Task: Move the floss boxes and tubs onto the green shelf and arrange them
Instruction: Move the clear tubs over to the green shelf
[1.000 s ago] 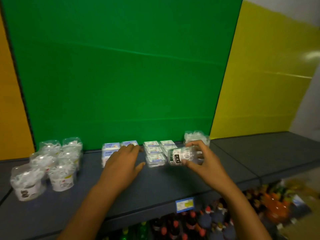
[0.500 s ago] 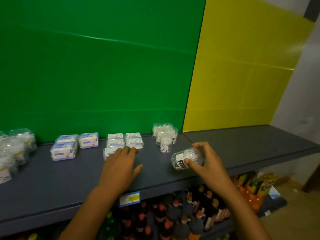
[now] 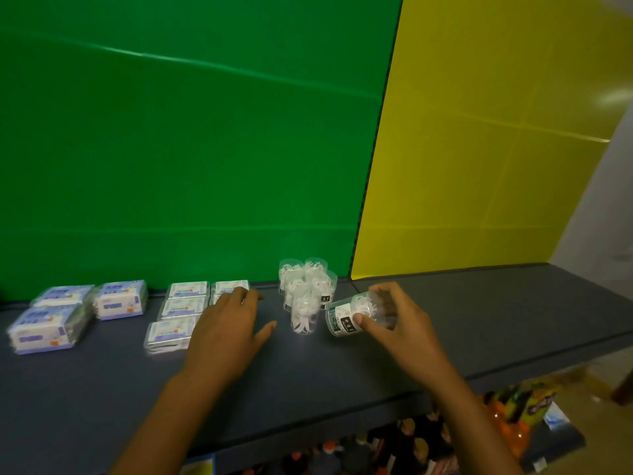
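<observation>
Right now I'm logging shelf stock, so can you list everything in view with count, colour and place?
Floss tub in hand: one, clear with a dark green label, tilted, in the right hand beside the cluster.
Standing floss tubs: about five, clear with white picks, clustered at the back by the green-yellow seam.
White floss boxes: at least five, white with green print, in rows left of the tubs, partly hidden by the left hand.
Blue floss boxes: three stacks, white and blue, far left.
Shelf: one, dark grey.
Back panels: green left, yellow right.
Bottles: several, dark with orange caps, on the lower shelf; blurred.
Left hand: flat on the white boxes.
Right hand: grips the tilted tub.
</observation>
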{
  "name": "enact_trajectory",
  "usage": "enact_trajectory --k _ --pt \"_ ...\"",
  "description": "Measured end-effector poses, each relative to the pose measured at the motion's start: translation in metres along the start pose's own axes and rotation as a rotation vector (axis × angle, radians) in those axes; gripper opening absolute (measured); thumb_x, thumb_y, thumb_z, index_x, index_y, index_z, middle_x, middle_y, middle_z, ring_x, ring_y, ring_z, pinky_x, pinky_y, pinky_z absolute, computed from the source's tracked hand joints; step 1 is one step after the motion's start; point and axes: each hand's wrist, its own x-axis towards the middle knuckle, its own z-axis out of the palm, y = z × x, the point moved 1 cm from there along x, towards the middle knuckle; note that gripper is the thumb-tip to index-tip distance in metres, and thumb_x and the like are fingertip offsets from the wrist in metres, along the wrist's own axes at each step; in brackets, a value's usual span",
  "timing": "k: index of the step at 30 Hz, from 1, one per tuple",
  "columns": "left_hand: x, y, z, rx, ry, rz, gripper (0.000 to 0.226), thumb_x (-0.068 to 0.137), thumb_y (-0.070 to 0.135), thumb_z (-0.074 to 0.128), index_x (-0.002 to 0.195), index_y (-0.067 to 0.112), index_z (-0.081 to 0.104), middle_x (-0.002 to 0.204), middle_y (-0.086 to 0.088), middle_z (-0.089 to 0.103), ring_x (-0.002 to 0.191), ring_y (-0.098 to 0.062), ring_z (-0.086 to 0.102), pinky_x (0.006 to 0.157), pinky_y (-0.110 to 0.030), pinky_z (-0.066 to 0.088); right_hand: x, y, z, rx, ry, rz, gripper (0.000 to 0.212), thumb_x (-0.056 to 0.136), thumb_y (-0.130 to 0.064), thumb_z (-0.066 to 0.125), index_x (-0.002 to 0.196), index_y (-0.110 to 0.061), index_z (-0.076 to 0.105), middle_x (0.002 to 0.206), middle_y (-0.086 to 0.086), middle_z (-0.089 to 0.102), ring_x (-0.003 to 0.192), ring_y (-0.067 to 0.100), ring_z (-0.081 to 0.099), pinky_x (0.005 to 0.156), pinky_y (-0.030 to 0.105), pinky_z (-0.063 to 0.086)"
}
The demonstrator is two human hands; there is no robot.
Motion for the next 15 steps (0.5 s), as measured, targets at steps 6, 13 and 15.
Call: enact_trajectory --k 6,13,15 --pt "0.034 0.000 0.025 -0.014 -0.032 -0.032 0.056 0.090 0.057 0.046 0.136 0.025 0.040 0.132 -0.002 0.050 0.117 -0.021 0.050 0.096 -0.037 0.045 0.042 0.027 0.010 -0.077 0.007 -0.053 0.047 0.079 -0.037 0.080 0.117 -0.043 0.053 0.110 -0.007 0.056 0.097 0.004 0.058 0.080 0.023 0.053" --pt "0.035 0.009 0.042 0.010 -0.064 -0.103 0.053 0.091 0.054 0.046 0.136 0.027 0.038 0.133 0.002 0.046 0.118 -0.017 0.049 0.092 -0.032 0.044 0.069 0.060 0.033 -0.067 -0.087 -0.063 0.052 0.076 -0.028 0.083 0.118 -0.036 0.053 0.114 -0.008 0.054 0.100 0.007 0.057 0.078 0.020 0.048" --pt "0.037 0.009 0.042 0.012 -0.043 -0.140 0.054 0.091 0.054 0.048 0.136 0.025 0.039 0.133 0.001 0.048 0.116 -0.019 0.051 0.092 -0.033 0.046 0.080 0.065 0.039 -0.053 -0.119 -0.087 0.054 0.076 -0.027 0.083 0.119 -0.034 0.051 0.118 -0.007 0.054 0.102 0.008 0.056 0.080 0.023 0.051"
